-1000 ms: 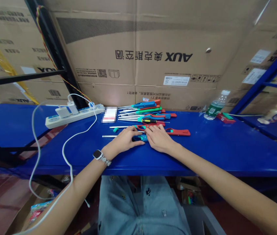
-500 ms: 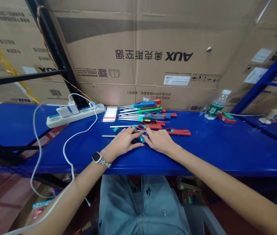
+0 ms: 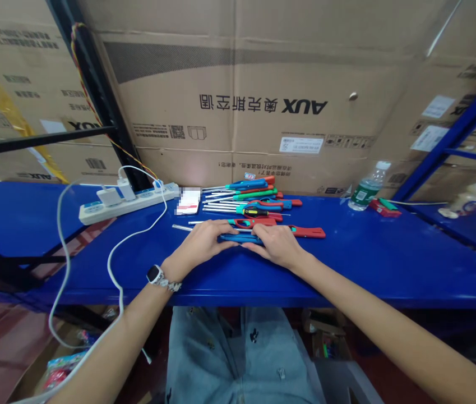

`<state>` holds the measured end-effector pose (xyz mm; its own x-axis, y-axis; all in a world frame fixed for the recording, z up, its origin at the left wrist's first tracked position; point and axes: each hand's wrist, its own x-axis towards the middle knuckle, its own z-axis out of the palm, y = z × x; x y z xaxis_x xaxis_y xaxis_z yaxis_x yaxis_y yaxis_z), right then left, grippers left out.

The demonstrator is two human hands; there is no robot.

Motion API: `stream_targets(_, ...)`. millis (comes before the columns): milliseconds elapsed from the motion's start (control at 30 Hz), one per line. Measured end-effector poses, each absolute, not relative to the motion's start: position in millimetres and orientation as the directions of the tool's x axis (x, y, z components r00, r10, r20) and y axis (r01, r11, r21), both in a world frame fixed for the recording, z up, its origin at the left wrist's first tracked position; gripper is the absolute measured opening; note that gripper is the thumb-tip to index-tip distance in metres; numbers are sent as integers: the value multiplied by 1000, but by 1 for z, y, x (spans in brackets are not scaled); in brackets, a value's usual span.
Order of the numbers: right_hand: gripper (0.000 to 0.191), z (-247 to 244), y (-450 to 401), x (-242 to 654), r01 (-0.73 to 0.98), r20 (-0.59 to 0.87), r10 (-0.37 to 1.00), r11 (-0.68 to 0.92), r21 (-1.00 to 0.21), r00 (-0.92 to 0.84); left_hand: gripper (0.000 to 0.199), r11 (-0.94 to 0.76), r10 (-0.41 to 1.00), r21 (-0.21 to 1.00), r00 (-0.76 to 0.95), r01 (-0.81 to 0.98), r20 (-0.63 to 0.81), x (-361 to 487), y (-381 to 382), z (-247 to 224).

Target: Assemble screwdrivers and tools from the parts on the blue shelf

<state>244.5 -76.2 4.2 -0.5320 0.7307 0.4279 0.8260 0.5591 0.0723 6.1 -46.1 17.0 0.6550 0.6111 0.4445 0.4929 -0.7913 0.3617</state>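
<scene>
Between my two hands lies a blue long-necked lighter [image 3: 240,239], its metal tube [image 3: 182,228] sticking out past my left hand. My left hand [image 3: 204,242] is closed on the tube side of the blue body. My right hand [image 3: 278,244] pinches the other end with thumb and fingers. Just behind them is a red lighter [image 3: 258,222] with a teal trigger. A second red lighter [image 3: 310,232] reaches out to the right of my right hand, partly hidden by it. Farther back, several red, blue and green lighters [image 3: 258,194] lie in a pile, with a black-and-yellow screwdriver [image 3: 255,213] on it.
A white power strip [image 3: 130,203] with plugs and cables stands at the left, beside a small white-and-red box [image 3: 188,201]. On the right are a water bottle [image 3: 367,188] and a red-and-green item [image 3: 384,207]. Large cartons [image 3: 238,67] wall off the back of the blue shelf [image 3: 368,264].
My hands have drawn slightly apart, showing more of the blue lighter's body. Its tube now tilts up toward the left. The small teal piece by my left hand is now hidden.
</scene>
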Motion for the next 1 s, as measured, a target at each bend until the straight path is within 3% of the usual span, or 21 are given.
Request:
stream_targets(267,44,11,-76,251,832,367,779,555,-24,-509,17,-817,559,182,674,548,483,3,-47,22)
stream_targets(567,41,10,-71,259,758,361,719,650,-47,-594,23,-796,581,163,661,582,475,2,-50,18)
stream_targets(867,43,16,-78,247,778,288,734,624,69,-614,22,-872,489,222,751,437,443,3,-44,26)
stream_targets(1000,43,16,-75,243,773,277,740,634,21,-614,22,-869,493,201,762,451,419,6,-40,31)
